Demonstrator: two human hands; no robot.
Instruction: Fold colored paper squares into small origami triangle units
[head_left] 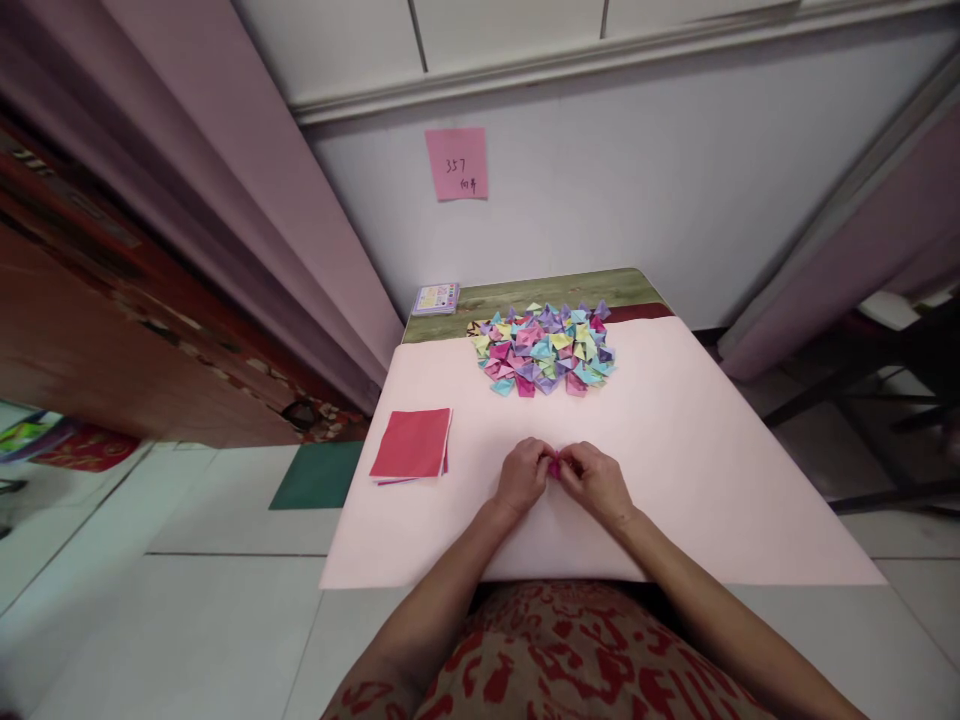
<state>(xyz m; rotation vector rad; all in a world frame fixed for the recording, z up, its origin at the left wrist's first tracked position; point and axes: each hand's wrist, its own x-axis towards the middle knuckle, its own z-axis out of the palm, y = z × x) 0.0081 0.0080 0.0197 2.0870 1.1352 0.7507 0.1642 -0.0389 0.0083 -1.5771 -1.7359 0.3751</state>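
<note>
Between my two hands is a small piece of folded magenta paper, mostly hidden by the fingers. My left hand pinches it from the left, and my right hand pinches it from the right. Both hands are close together over the pink table cover. Beyond them lies a heap of folded paper pieces in purple, blue, yellow, pink and green. A stack of square paper sheets, red on top, rests to the left of my left hand.
At the table's back left corner sits a pack of printed paper. A pink note with handwriting is stuck on the wall behind. Curtains hang at the left, beside a reddish wooden panel. Dark furniture legs stand at the right.
</note>
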